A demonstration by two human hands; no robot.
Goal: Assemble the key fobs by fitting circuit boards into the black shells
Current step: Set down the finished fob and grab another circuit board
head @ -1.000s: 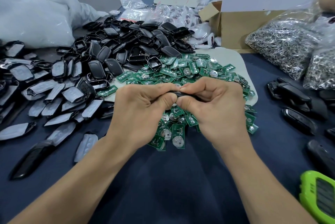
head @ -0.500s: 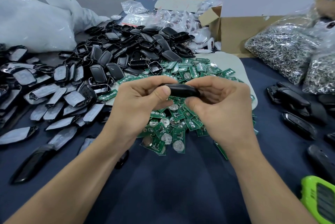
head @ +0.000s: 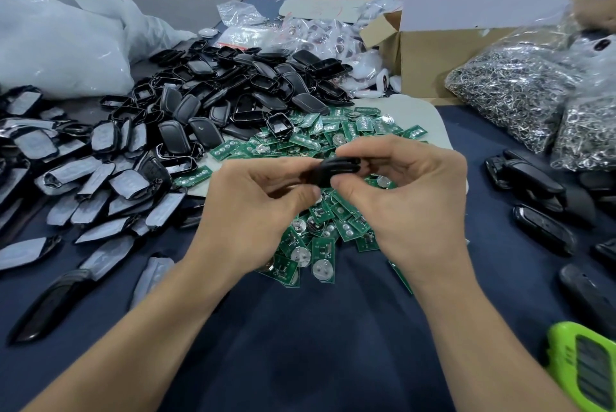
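A black key fob shell is held in the air between both hands, above a heap of green circuit boards. My left hand pinches its left end with thumb and fingers. My right hand grips its right end, thumb underneath and fingers curled over the top. Whether a board sits inside the shell is hidden. A large pile of empty black shells lies behind the boards, and film-covered shell halves spread to the left.
Closed black fobs lie at the right on the dark blue cloth. Bags of metal rings and a cardboard box stand at the back right. A green device sits at the lower right corner. White plastic bags fill the back left.
Both hands have lifted slightly and parted, so the shell shows between them. The shell has turned and now tilts up toward the right hand.
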